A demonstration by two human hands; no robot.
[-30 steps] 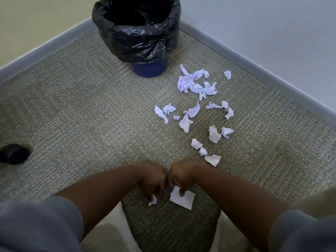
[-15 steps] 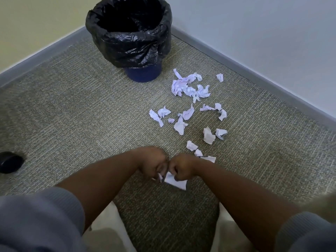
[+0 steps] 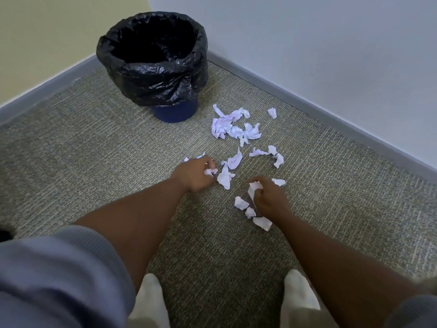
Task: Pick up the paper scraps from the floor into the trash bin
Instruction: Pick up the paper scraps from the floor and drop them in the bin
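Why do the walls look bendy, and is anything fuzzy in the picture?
In the head view, the wide lens curves the baseboard near the edges; the grey sleeve up close is soft, while the paper scraps and trash bin look fairly sharp under even light.

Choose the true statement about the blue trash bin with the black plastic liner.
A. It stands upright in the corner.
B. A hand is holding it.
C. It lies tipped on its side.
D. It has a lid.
A: the blue trash bin with the black plastic liner stands upright, open-topped, where the two walls meet.
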